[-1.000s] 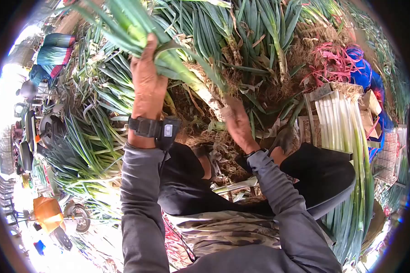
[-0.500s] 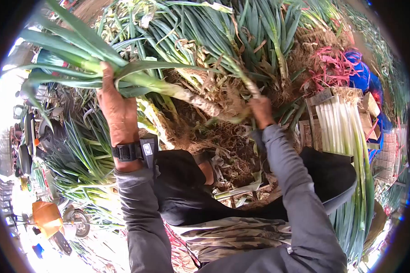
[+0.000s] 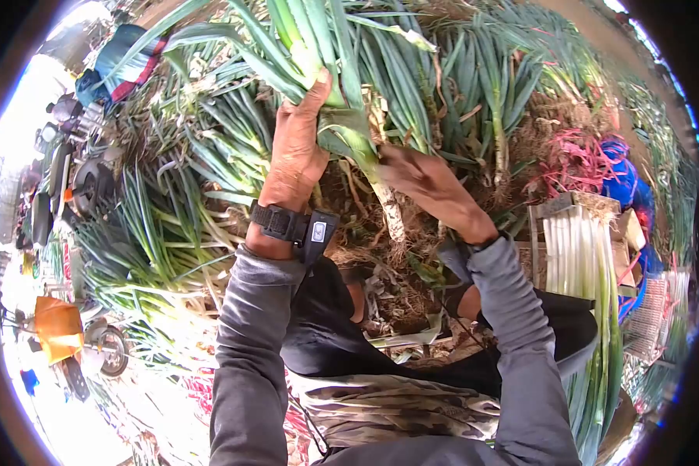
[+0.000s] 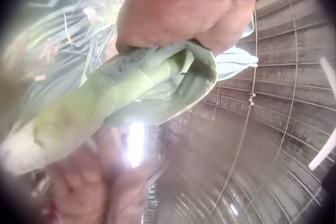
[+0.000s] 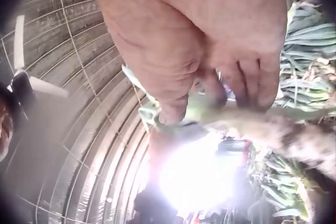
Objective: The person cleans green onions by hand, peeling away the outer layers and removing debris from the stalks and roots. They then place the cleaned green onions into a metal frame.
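A large leek (image 3: 388, 208) slants down from the left hand (image 3: 297, 151), its roots hanging above the soil. The left hand grips it below the spread leaves, thumb upward. In the left wrist view the left hand (image 4: 189, 11) wraps the leek (image 4: 126, 90), with a folded leaf around the stalk. The right hand (image 3: 435, 190), slightly blurred, is at the upper stalk, just beside the left hand. In the right wrist view the right hand's (image 5: 210, 40) thumb and fingertips pinch the leek (image 5: 252, 124) at the leaf base; the fingertips are partly hidden.
Leafy piles (image 3: 163, 225) lie at the left and across the top. Cleaned white stalks (image 3: 579, 245) rest on a wooden rack at the right, near pink ties (image 3: 575, 159) and blue wrapping (image 3: 617, 171). Bent legs (image 3: 334, 326) flank the soil and debris.
The left hand has swung the leek back to the right and more upright. The right hand has let go of a thin strip, now out of its grasp, and returned to the upper stalk.
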